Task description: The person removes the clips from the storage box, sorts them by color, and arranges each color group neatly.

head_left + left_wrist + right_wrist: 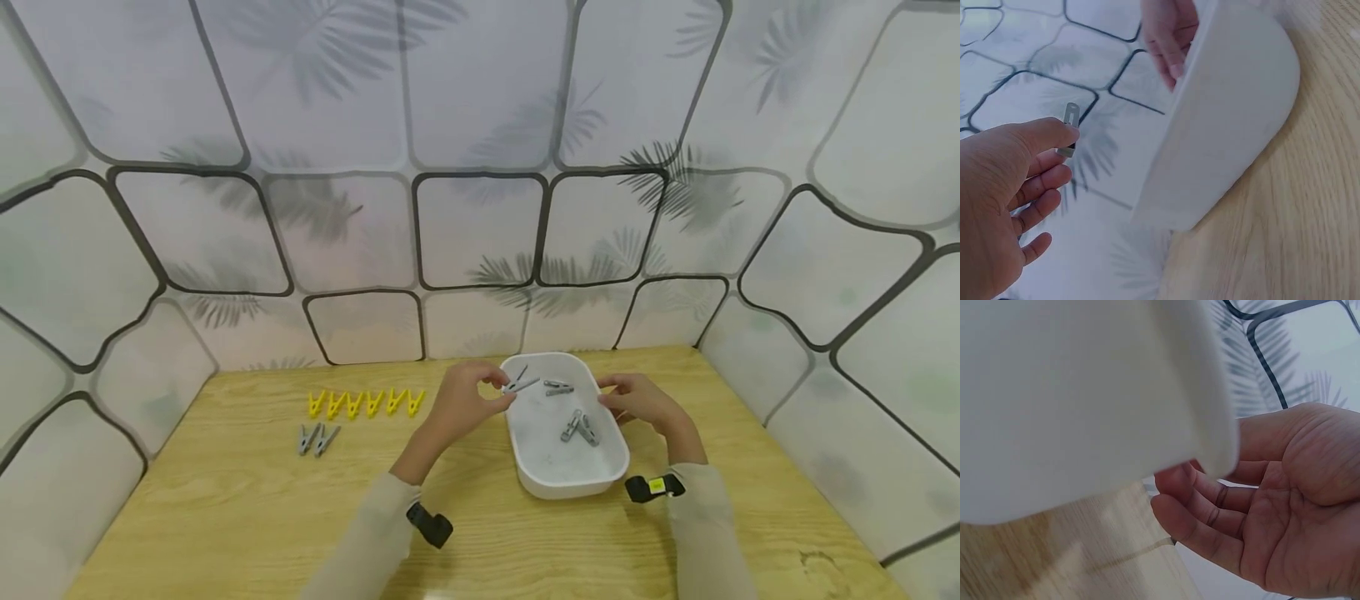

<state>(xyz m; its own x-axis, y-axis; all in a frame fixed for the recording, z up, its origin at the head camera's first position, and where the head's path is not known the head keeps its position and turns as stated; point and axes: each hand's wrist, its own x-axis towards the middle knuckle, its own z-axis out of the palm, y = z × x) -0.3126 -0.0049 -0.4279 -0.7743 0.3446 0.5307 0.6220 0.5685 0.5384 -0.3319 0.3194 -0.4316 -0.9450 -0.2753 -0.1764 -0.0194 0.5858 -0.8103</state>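
Note:
My left hand pinches a grey clothespin between thumb and index finger, at the left rim of a white plastic basin. In the left wrist view the same clothespin shows end-on past the thumb, the other fingers loosely bent. On the basin's right side, my right hand grips the rim; the right wrist view shows its fingers curled under the edge. Several grey clothespins lie inside the basin, one toward the back and a crossed pair nearer the middle.
Left of the basin, several yellow clothespins stand in a row on the wooden table. Two grey clothespins lie in front of that row's left end. A patterned wall covering borders the table at the back and sides.

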